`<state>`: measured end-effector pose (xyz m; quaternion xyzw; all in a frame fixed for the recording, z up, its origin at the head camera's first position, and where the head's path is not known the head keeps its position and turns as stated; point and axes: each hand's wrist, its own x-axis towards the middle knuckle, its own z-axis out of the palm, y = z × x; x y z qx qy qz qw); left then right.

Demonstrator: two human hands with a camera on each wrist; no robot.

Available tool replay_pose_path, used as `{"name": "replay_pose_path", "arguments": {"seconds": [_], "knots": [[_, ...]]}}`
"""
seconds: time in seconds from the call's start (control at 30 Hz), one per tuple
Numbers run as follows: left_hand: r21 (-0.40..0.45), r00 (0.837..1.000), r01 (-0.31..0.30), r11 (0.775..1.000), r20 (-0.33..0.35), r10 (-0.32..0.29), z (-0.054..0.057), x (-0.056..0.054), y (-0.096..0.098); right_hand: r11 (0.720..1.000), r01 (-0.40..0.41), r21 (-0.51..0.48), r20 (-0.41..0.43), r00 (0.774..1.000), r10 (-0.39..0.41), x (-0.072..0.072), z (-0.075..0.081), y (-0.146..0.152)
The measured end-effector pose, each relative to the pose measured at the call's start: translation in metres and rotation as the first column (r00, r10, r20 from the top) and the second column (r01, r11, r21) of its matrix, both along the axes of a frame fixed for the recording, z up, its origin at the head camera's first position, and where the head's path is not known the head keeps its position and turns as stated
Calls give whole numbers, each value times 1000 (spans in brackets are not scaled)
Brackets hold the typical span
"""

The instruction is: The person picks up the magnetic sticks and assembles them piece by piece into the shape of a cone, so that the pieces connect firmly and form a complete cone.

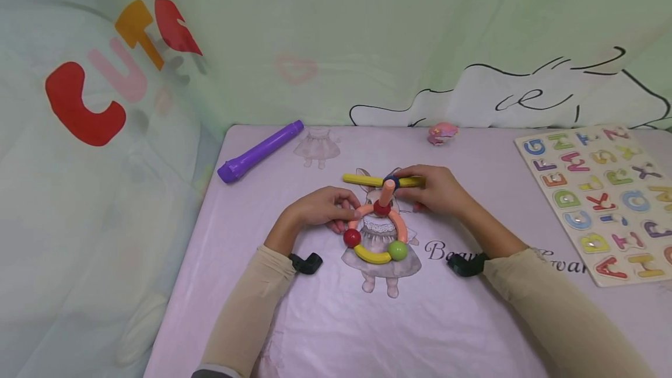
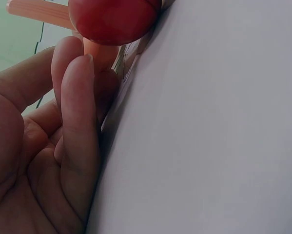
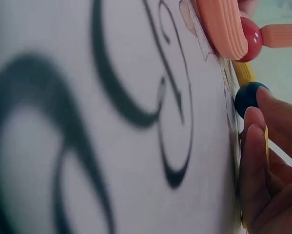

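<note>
On the table, a ring of curved rods and balls has a yellow curved rod (image 1: 373, 257), a green ball (image 1: 397, 250) and a red ball (image 1: 352, 238). My left hand (image 1: 321, 207) pinches the orange curved rod (image 2: 101, 54) on the ring's left side. From the far red ball (image 1: 382, 208) a straight orange rod (image 1: 387, 192) rises. Behind it lies a dark blue ball (image 3: 250, 99) with yellow rods (image 1: 362, 179) out of opposite sides. My right hand (image 1: 437, 190) pinches the blue ball with thumb and fingertips, its fingers partly covering the right-hand yellow rod.
A purple tube-shaped toy (image 1: 262, 150) lies at the back left. Near the back edge sits a small pink toy (image 1: 442, 132). A wooden alphabet board (image 1: 583, 244) with colored letters occupies the right side. Draped cloth (image 1: 315, 34) hangs behind the table and on its left.
</note>
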<state>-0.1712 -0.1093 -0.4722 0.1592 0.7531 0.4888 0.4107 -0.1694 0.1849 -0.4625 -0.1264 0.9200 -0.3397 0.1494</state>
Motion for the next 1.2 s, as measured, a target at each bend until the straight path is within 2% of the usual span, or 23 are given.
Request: {"name": "replay_pose_path", "arguments": {"seconds": [0.13, 0.43, 0.8, 1.2], "knots": [[4, 1000, -4, 1000, 5, 4, 0, 0, 0, 1000, -6, 8, 0, 1000, 6, -2, -2, -3], [-14, 999, 11, 1000, -35, -11, -1, -1, 0, 996, 59, -70, 120, 991, -50, -6, -3, -1], [-13, 999, 15, 1000, -44, -16, -4, -1, -1, 988, 117, -97, 150, 984, -102, -7, -4, 1], [-21, 999, 4, 1000, -45, -5, -5, -1, -1, 974, 143, -175, 205, 973, -106, -3, -2, 9]]}}
